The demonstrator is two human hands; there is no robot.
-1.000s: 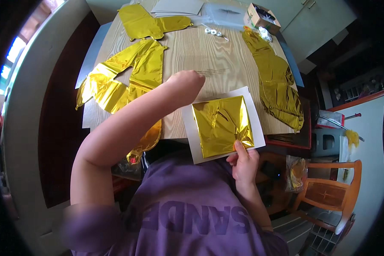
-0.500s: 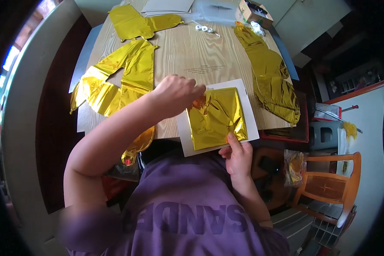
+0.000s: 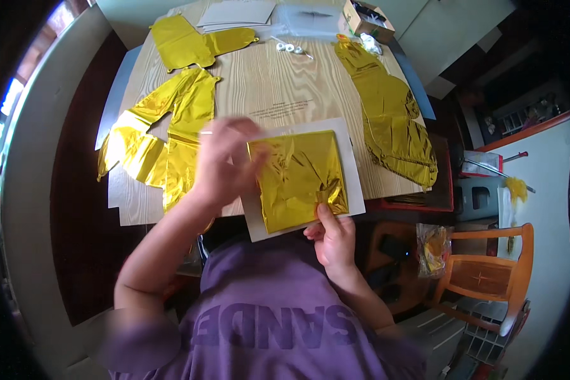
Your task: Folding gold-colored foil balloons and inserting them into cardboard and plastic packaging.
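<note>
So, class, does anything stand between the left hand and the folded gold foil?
Nothing visible does: the blurred left hand overlaps the upper-left edge of the folded gold foil; whether they touch is unclear. The right hand holds the lower edge, away from there.

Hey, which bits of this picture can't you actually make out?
Head view, left hand: blurred, so whether it touches the folded gold foil can't be told.
Head view, right hand: how far its fingers reach is hidden by the white card.
Head view, gold foil shape at left: its lower part is hidden behind the left forearm.
Head view, cardboard box: dark contents too small to identify.
</note>
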